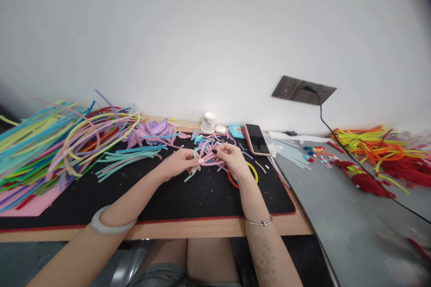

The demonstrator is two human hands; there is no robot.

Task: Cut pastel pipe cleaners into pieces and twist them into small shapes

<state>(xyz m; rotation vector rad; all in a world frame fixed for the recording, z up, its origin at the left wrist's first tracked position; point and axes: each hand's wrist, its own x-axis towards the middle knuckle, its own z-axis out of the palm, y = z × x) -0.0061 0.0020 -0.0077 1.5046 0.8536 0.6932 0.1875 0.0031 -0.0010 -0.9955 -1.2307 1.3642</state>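
Observation:
Both my hands meet over the middle of a black desk mat (188, 197). My left hand (180, 162) is closed in a pinch on a bundle of pink and teal pipe cleaner pieces (205, 154). My right hand (232, 157) is closed on the other end of the same bundle, fingers curled around it. More short pink, purple and teal pieces (202, 141) lie on the mat just beyond my fingers. A red ring and a yellow ring (252, 172) lie under my right wrist.
A big heap of long colourful pipe cleaners (50, 143) covers the left side. A small white cup (208, 122), a phone (256, 139), pompoms (314, 152) and red, orange and yellow pipe cleaners (380, 152) lie to the right. A black cable (340, 143) runs from a wall socket.

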